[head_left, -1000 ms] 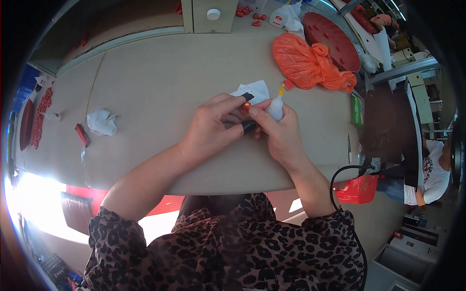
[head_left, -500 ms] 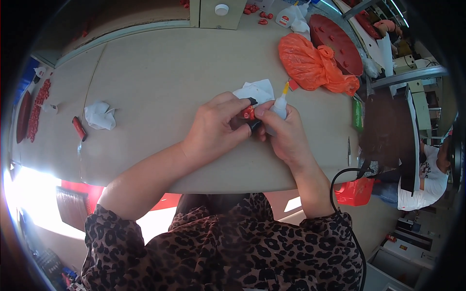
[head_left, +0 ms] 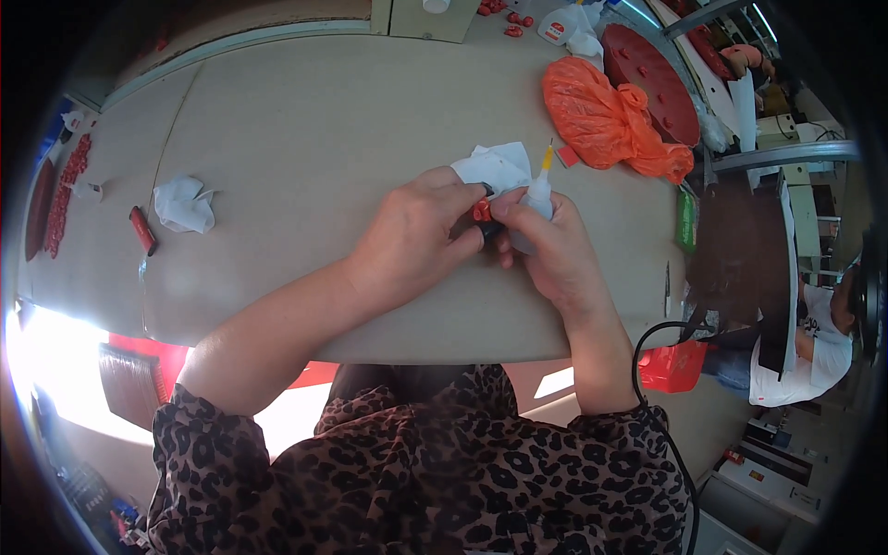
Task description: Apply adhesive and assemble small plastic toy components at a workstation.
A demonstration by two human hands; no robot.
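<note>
My left hand (head_left: 418, 227), with black covers on its thumb and finger tips, pinches a small shiny red piece (head_left: 482, 210). Its exact kind I cannot make out. Close beside it, my right hand (head_left: 558, 242) is wrapped round a white squeeze bottle (head_left: 537, 199) with a yellow needle tip (head_left: 548, 159) pointing up and away from me. The right thumb is close to the red piece; whether it touches is too small to tell. Just beyond both hands lies a crumpled white tissue (head_left: 499, 166), partly hidden by the left fingers.
An orange plastic bag (head_left: 597, 116) and a round red tray (head_left: 649, 83) are at the back right. To the left lie another tissue (head_left: 184, 204), a red lighter-like object (head_left: 142, 230) and rows of red pieces (head_left: 69, 199). A black cable (head_left: 635, 361) hangs by my right forearm.
The view has shifted slightly, so the table things sit a little differently in it. Bottle and red piece are still held; the bottle's tip stands more upright, a bit apart from the piece.
</note>
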